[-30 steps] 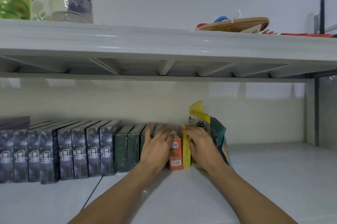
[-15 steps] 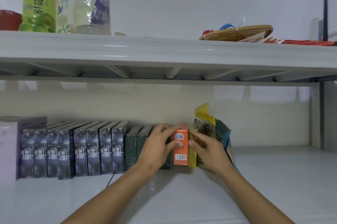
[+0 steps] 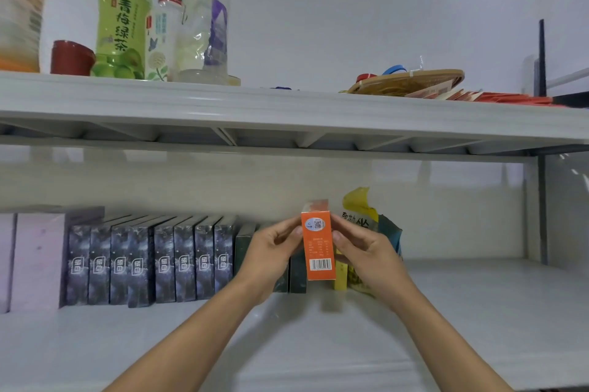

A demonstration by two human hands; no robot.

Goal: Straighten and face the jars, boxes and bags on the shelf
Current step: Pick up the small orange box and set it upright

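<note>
We see the lower shelf (image 3: 478, 312) running the full width of the view, with the upper shelf (image 3: 287, 108) above it. Along the back of the lower shelf, from its left end toward the middle, stands a row of dark patterned boxes (image 3: 149, 264), upright and touching side to side, with pale lilac boxes (image 3: 35, 261) at the far left end. Next in the row come dark green boxes (image 3: 243, 245), partly hidden behind our left hand. Right of the middle, a yellow and blue bag (image 3: 363, 216) stands against the back wall, with a thin yellow box (image 3: 340, 277) upright just in front of its left side.

On the upper shelf, toward its left end, we see a green tea bottle (image 3: 122, 22), two clear bottles (image 3: 204, 18) beside it and a small red cup (image 3: 71, 57); toward the right end lies a flat woven tray (image 3: 408, 82).

The orange box (image 3: 318, 245) is upright between the green boxes and the yellow box, its barcode end facing us, lifted a little above the shelf surface. Our left hand (image 3: 271, 251) pinches its left edge with thumb and fingertips; our right hand (image 3: 366, 251) grips its right edge the same way, fingers curled round it.
</note>
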